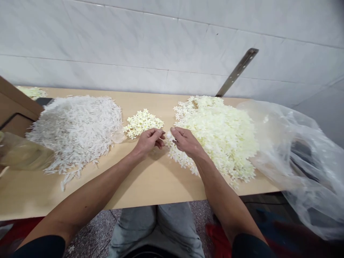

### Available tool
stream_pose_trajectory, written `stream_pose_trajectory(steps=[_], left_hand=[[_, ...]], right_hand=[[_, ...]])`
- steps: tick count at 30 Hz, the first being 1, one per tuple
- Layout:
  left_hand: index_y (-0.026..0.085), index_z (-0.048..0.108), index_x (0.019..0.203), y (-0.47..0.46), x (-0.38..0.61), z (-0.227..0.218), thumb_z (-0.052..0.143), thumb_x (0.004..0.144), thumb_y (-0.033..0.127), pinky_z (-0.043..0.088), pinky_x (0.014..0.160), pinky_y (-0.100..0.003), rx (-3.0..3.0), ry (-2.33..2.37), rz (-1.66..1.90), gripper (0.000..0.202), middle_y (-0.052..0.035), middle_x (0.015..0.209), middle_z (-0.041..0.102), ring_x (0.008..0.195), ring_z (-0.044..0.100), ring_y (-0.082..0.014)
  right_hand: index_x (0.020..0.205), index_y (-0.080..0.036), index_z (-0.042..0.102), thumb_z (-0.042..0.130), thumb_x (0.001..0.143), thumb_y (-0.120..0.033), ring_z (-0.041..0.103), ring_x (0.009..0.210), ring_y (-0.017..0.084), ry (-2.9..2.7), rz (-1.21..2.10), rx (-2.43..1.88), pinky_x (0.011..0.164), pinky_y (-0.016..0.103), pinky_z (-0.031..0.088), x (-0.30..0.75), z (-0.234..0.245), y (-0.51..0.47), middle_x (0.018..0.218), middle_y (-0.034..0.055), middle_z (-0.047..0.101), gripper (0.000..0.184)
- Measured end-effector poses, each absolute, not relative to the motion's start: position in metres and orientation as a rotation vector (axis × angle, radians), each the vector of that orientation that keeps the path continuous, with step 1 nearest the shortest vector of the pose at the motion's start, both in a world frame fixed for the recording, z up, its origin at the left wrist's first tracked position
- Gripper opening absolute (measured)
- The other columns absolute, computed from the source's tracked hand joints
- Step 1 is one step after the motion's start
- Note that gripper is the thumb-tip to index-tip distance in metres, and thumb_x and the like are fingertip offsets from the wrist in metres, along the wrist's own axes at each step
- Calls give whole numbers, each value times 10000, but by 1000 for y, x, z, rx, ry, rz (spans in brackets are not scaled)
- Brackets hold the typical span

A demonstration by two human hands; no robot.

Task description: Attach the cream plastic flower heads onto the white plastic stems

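My left hand (151,140) is over the middle of the table, its fingers curled in and the thumb near the index finger. What it holds, if anything, is too small to tell. A small heap of pale yellow artificial flower heads (142,122) lies just beyond it. Facing it a short gap away, my right hand (186,140) is pinched closed at the left edge of a large pile of cream-yellow flower heads (223,129). Whitish petals show by its fingertips, but whether they are gripped is unclear. Left of both hands spreads a pile of thin white stem-like pieces (83,125).
A clear plastic bag (301,150) drapes over the table's right end. A metal strip with holes (238,71) leans on the tiled wall (120,39). A cloudy plastic container (25,152) and a cardboard box (16,104) stand at the left. The wooden table (161,182) has its front edge by my legs.
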State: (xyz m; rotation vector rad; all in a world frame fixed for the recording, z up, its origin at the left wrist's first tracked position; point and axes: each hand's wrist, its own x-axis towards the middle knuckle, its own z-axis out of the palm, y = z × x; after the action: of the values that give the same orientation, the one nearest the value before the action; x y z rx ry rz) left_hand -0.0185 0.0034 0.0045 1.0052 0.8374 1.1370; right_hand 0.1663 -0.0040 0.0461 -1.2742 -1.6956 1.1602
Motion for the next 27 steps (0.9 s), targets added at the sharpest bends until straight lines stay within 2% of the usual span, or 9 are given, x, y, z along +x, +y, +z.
stream_pose_trajectory(steps=[3,10,17,22,27], left_hand=[[115,683,915,3,-19,7,732,829,554,501,543,-254,943,718,1025,449,-83,862,669,611,656,-133],[116,691,894,6,-24,9,859,731,399,473,574,-223,918,701,1054,367,-40,706,653,613,628,-113],[140,627,806,9,-23,8,831,751,471,441,542,-220,870,705,1055,393,-14,633,617,550,580,-97],[166,609,860,15,-26,4,838,744,453,433,530,-218,800,729,1104,385,11,639,587,566,596,-104],[178,581,822,19,-30,4,844,731,423,415,513,-212,794,738,1146,371,24,613,572,547,581,-99]], right_hand=[[675,-221,382,539,917,-686,303,471,84,-1726,1098,-1290,455,245,234,165,43,-3,541,-62,349,547],[687,-205,473,570,910,-666,362,413,72,-1778,1118,-1364,412,242,261,165,41,0,559,-51,445,522],[767,-184,624,671,877,-560,509,452,108,-1801,1248,-1229,466,243,371,165,47,-5,547,-33,520,395],[786,-182,671,700,851,-527,477,453,109,-1762,1173,-1300,458,250,353,170,51,-8,527,-34,509,352],[813,-174,710,730,821,-545,456,452,106,-1636,1069,-1354,451,257,348,179,53,-7,536,-30,505,372]])
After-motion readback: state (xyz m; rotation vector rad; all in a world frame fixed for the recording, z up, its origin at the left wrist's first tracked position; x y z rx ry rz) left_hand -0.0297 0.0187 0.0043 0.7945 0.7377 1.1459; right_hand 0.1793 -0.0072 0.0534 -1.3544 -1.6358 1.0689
